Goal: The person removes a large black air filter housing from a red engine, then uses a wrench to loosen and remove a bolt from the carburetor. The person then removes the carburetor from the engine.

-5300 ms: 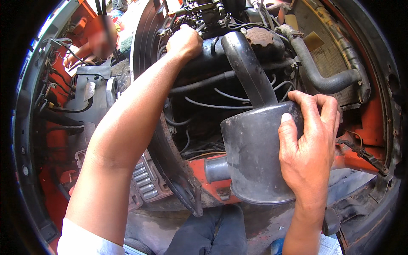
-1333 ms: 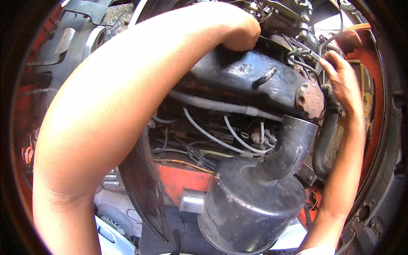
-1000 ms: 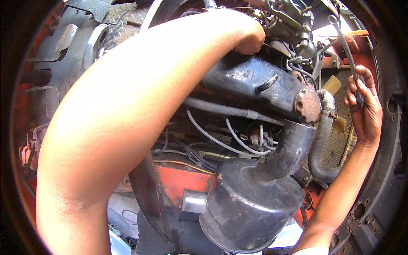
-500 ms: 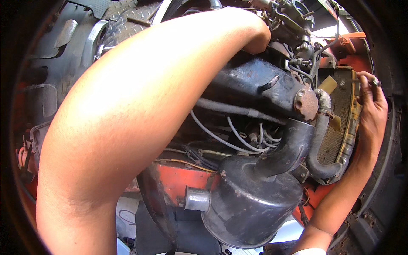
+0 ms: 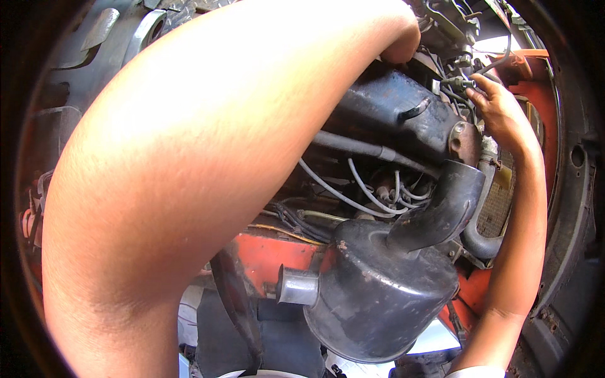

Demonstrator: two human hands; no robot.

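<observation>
1. Right hand [image 5: 503, 116]: thumb and fingers curled at a metal fitting [image 5: 456, 82]; whether gripping, cannot tell.
2. Left hand [image 5: 403, 45]: fingers hidden, grip unclear.
3. The metal fitting, dull grey, sits beyond the rusty filler cap [image 5: 465, 145].

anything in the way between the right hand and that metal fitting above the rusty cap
Nothing visible does: the right hand has its fingers at the fitting's right end, though whether they touch is unclear. The rusty cap sits below, off that line.
</observation>
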